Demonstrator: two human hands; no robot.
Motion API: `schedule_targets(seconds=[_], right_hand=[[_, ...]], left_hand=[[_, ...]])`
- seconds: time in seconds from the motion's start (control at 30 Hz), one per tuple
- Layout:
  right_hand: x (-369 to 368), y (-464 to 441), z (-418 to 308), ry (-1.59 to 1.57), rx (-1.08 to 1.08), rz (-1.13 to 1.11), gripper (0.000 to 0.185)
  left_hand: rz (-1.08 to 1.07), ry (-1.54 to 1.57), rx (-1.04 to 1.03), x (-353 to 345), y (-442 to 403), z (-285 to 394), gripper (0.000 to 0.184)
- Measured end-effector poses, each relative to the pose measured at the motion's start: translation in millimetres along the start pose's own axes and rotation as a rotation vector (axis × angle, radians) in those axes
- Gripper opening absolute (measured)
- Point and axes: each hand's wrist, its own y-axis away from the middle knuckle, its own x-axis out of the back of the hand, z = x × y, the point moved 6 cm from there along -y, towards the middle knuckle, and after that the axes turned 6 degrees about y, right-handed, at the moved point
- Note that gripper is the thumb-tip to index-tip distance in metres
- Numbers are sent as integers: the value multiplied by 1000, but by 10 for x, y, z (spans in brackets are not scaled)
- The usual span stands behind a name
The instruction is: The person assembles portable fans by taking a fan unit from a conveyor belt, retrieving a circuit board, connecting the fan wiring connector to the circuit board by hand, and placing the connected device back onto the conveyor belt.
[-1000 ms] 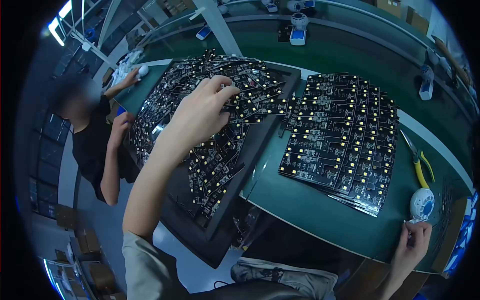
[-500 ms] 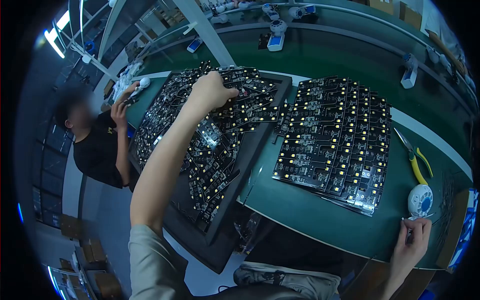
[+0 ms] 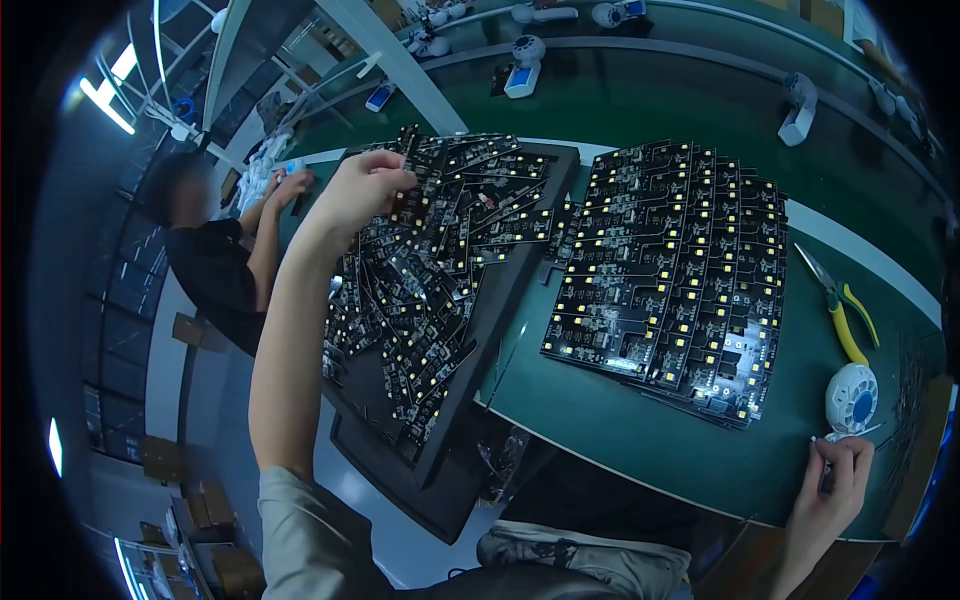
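Note:
My left hand is closed in a pinch on a small black circuit board with yellow-white LEDs. It is above a dark tray heaped with loose circuit boards. My right hand rests at the bench's near right edge, fingers curled together. A small white tip shows at its fingers, but what it holds is mostly hidden. Right beyond those fingers lies a round white device with a blue-grey centre. Between the hands, overlapping rows of circuit boards are stacked on the green bench.
Yellow-handled pliers lie right of the stacked boards. Thin dark offcuts and a cardboard box are at the far right. White devices stand along the back conveyor. A co-worker sits at the left, hands on the bench.
My left hand has moved left from the heap, and a circuit board now shows in its fingers. My right hand stays by the white device. The co-worker's hands have shifted toward the bench.

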Motion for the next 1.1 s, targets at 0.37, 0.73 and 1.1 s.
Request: schedule_targets(seconds=[0.37, 0.73, 1.1], right_hand=[[136, -235, 36, -460, -182, -60, 6], [209, -85, 33, -497, -70, -99, 12], [243, 87, -31, -418, -54, 13, 11]], left_hand=[[-560, 1271, 277, -1264, 1966, 241, 59], [-1002, 941, 120, -3003, 2770, 777, 41], [-670, 617, -486, -3103, 2721, 849, 21]])
